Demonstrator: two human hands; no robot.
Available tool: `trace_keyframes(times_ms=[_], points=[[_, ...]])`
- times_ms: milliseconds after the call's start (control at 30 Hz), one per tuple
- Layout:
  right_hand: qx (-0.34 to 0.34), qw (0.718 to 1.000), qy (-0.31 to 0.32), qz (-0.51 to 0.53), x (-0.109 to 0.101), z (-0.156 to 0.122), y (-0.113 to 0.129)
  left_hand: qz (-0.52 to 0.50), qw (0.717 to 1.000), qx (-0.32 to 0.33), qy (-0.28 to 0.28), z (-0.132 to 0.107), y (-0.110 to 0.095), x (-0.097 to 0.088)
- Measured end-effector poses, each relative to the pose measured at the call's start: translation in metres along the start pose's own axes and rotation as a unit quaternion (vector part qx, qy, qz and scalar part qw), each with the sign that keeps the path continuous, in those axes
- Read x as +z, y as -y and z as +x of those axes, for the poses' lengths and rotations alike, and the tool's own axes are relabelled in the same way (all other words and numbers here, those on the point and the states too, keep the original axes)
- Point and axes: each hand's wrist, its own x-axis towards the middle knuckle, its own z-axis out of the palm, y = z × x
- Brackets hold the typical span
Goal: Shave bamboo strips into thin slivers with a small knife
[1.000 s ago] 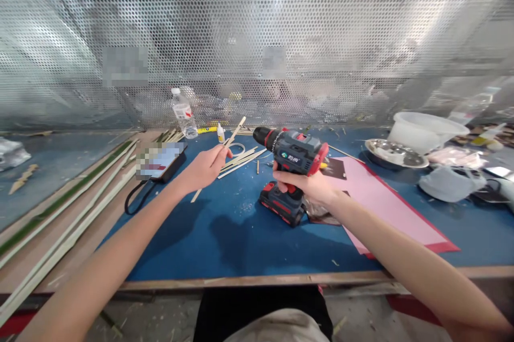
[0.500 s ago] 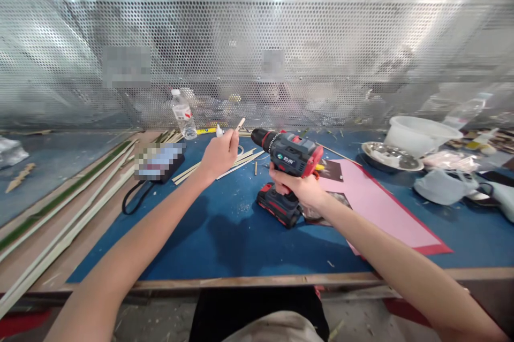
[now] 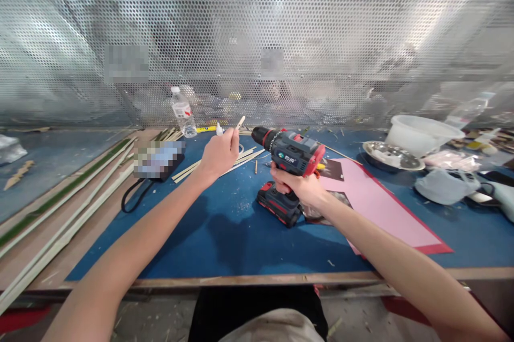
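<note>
My right hand (image 3: 299,184) is wrapped round the handle of a cordless drill (image 3: 295,153), grey and red with a battery at its base. The drill's chuck points left, toward my other hand. My left hand (image 3: 220,153) pinches a short, flat bamboo strip (image 3: 241,122) whose pale end sticks up past the fingers. A small gap lies between the chuck and the strip; whether a bit sits in the chuck I cannot make out. Behind and below my left hand, thin bamboo strips (image 3: 188,172) lie on the blue mat (image 3: 180,245).
A water bottle (image 3: 183,112) stands near the perforated metal screen (image 3: 193,31). Left of the mat are a strapped device (image 3: 160,162) and long bamboo lengths (image 3: 76,224). To the right lie a pink sheet (image 3: 381,208), a metal dish (image 3: 413,162) and a white tub (image 3: 421,133).
Almost nothing differs. Both hands keep their holds on the strip and the drill, and the view has shifted very slightly.
</note>
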Motion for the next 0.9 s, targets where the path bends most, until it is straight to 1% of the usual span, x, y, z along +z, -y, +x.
trace_keyframes(times_ms=[200, 367, 500, 800, 900], points=[[-0.001, 1.000, -0.005, -0.003, 0.000, -0.001, -0.001, 0.014, 1.000, 0.001, -0.005, -0.001, 0.000, 0.000], [-0.006, 1.000, 0.004, 0.008, -0.001, 0.000, -0.003, 0.036, 0.999, -0.004, -0.008, -0.003, -0.002, 0.001], [-0.004, 1.000, 0.007, 0.020, -0.001, 0.000, -0.003, 0.058, 0.998, -0.007, -0.004, -0.005, -0.006, 0.000], [0.000, 1.000, 0.008, 0.013, 0.000, 0.000, -0.002, 0.085, 0.996, 0.005, 0.007, -0.013, -0.018, -0.001], [0.009, 1.000, -0.001, 0.015, 0.000, 0.000, -0.003, 0.088, 0.996, 0.011, 0.012, -0.015, -0.021, -0.002]])
